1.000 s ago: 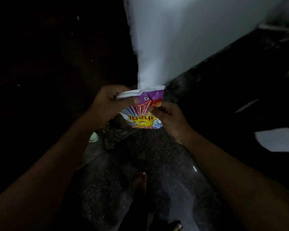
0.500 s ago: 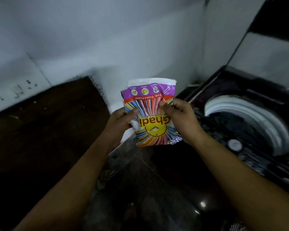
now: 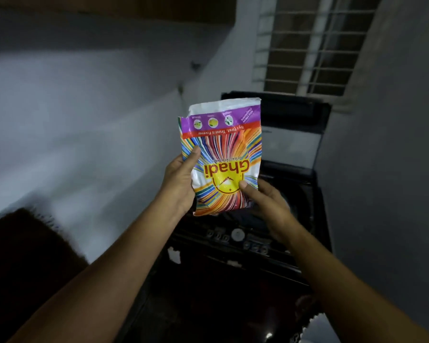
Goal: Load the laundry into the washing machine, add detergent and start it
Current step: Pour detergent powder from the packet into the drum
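In the head view, a black top-loading washing machine (image 3: 245, 243) fills a narrow gap between a pale painted wall (image 3: 84, 120) on the left and a grey wall (image 3: 394, 169) on the right. Its dark lid (image 3: 290, 134) stands raised against a barred window (image 3: 312, 45). The open room lies above the machine's mouth, in front of the lid. A dark brown wooden surface (image 3: 22, 256) juts in low on the left.

Half a second ago the machine sat off to the right and the window was out of view; now the machine is straight ahead, directly behind the packet. The right thumb has slid from the packet's middle to its lower corner.

The glossy plastic detergent packet with rainbow stripes, a purple band and a yellow "Ghadi" emblem (image 3: 223, 154) is held upright above the machine's front, with its print upside down and its white top edge crumpled. The left hand (image 3: 178, 186) grips its left edge, thumb on the front. The right hand (image 3: 265, 204) pinches the lower right corner, thumb on the front and fingers behind.
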`<control>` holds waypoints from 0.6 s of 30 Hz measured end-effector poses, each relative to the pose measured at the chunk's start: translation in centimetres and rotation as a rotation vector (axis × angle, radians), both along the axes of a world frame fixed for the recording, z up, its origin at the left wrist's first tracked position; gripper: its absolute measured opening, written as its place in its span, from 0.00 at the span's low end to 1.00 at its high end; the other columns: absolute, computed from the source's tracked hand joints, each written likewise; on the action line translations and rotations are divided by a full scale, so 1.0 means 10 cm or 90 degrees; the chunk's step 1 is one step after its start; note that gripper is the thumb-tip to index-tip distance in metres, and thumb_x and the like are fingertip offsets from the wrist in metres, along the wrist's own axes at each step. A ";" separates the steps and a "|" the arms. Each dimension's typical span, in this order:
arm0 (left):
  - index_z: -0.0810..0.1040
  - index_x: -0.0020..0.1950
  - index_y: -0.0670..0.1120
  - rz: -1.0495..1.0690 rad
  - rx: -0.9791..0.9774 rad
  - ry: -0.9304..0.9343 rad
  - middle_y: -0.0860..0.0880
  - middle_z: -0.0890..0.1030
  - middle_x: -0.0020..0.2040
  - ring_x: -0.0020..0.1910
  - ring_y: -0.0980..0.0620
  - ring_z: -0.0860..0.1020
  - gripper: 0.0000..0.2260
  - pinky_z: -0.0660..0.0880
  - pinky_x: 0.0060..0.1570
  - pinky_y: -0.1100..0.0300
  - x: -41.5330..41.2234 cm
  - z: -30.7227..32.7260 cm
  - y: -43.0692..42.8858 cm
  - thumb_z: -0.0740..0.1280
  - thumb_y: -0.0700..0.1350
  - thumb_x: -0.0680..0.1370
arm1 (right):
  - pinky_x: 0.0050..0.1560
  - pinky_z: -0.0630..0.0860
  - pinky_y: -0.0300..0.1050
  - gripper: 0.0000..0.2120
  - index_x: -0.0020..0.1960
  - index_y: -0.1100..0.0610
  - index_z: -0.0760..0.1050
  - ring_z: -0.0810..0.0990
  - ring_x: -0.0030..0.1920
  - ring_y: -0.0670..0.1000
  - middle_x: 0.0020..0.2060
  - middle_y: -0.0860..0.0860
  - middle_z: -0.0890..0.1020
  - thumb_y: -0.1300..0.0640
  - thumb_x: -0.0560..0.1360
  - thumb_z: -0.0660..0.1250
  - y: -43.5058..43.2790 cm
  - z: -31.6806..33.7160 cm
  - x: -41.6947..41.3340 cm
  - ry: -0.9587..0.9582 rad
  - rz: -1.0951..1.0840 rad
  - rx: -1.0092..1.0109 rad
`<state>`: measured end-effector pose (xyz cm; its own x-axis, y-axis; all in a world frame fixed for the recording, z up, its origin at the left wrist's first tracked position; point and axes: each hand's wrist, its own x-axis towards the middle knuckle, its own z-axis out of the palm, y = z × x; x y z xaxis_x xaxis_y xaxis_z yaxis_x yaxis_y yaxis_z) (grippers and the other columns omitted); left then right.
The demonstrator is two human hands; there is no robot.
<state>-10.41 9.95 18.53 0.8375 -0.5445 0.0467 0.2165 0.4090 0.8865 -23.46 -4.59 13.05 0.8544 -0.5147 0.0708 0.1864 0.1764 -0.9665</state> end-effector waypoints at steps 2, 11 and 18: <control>0.76 0.66 0.36 -0.043 -0.008 -0.007 0.43 0.86 0.43 0.40 0.47 0.85 0.18 0.80 0.54 0.40 -0.05 0.08 -0.28 0.67 0.45 0.80 | 0.46 0.83 0.50 0.18 0.63 0.60 0.78 0.85 0.55 0.56 0.56 0.56 0.85 0.52 0.77 0.71 -0.11 -0.08 -0.12 -0.008 -0.076 0.070; 0.71 0.72 0.39 -0.293 -0.062 0.116 0.38 0.81 0.61 0.60 0.39 0.81 0.29 0.73 0.63 0.36 -0.07 -0.02 -1.17 0.72 0.52 0.75 | 0.71 0.69 0.67 0.26 0.64 0.56 0.79 0.74 0.69 0.60 0.69 0.62 0.75 0.38 0.75 0.69 -0.20 -0.21 -0.22 -0.226 -0.295 0.393; 0.76 0.65 0.39 -0.451 0.004 0.111 0.38 0.81 0.62 0.60 0.39 0.80 0.16 0.77 0.61 0.42 -0.38 -0.32 -1.55 0.65 0.46 0.80 | 0.75 0.61 0.66 0.28 0.75 0.58 0.68 0.68 0.74 0.65 0.73 0.62 0.72 0.43 0.82 0.61 -0.22 -0.25 -0.26 -0.328 -0.355 0.400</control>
